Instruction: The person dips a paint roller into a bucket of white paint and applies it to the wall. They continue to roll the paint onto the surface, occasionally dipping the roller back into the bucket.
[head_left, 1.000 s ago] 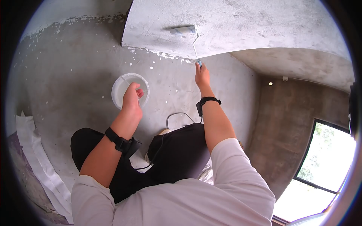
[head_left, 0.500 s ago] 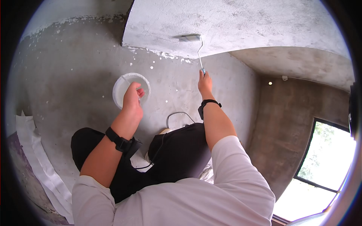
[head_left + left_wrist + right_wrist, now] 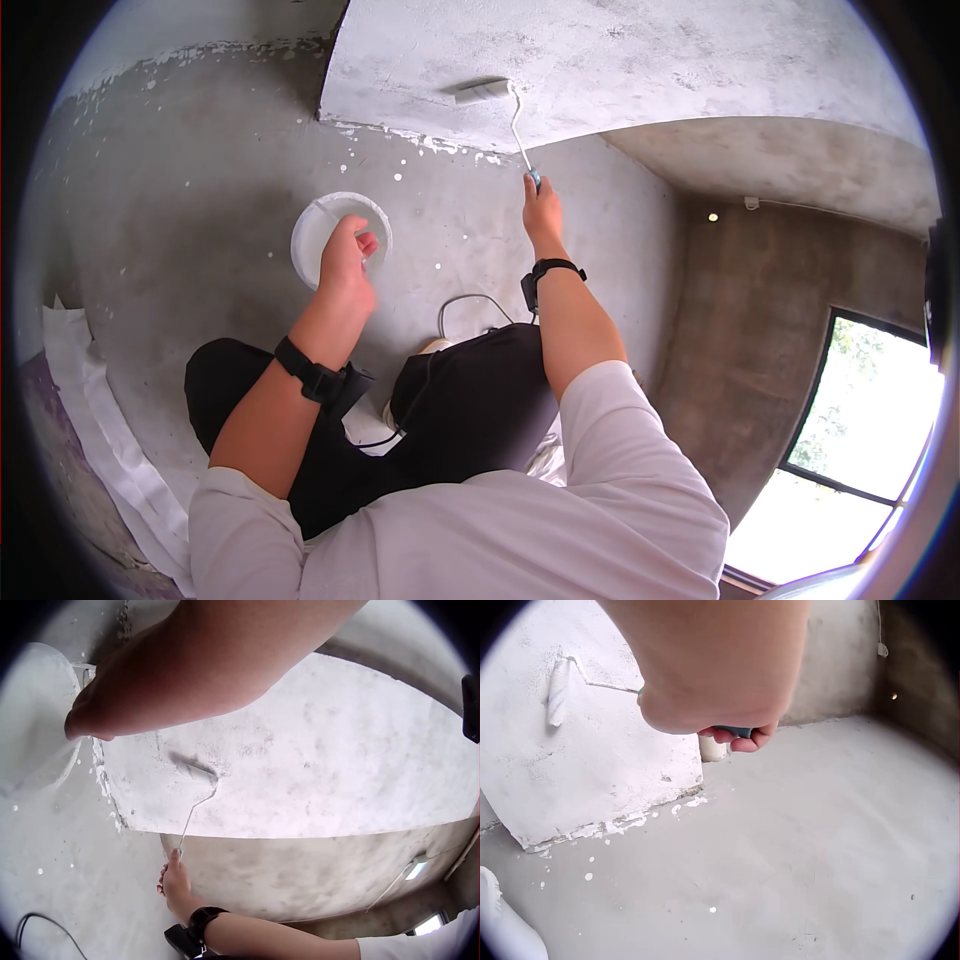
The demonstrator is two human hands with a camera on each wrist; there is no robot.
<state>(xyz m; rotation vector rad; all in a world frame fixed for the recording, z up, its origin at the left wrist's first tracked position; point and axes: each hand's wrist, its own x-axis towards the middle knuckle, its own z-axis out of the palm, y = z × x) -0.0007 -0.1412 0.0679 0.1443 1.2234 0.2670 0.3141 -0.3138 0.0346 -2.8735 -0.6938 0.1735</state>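
Note:
In the head view my right hand [image 3: 542, 212] grips the blue-green handle of a paint roller [image 3: 483, 92]. Its white sleeve lies against the white-painted wall surface [image 3: 640, 70], with the thin bent frame running down to the hand. The right wrist view shows fingers [image 3: 763, 738] curled round that handle, and the roller sleeve [image 3: 558, 691] up on the left. Over the round white bucket [image 3: 308, 240], my left hand [image 3: 346, 265] has its fingers curled and holds the bucket at its near side. In the left wrist view the hand covers part of the bucket's rim.
White paint spots dot the grey floor [image 3: 230, 200]. A dark cable [image 3: 470, 298] loops beside the person's shoe and knees. A white strip of sheet [image 3: 95, 400] lies at far left. On the right stand a brown wall [image 3: 740, 290] and a bright window [image 3: 850, 420].
The roller first came down and to the right along the wall, then went back left and slightly up. My left hand and the bucket have shifted only slightly.

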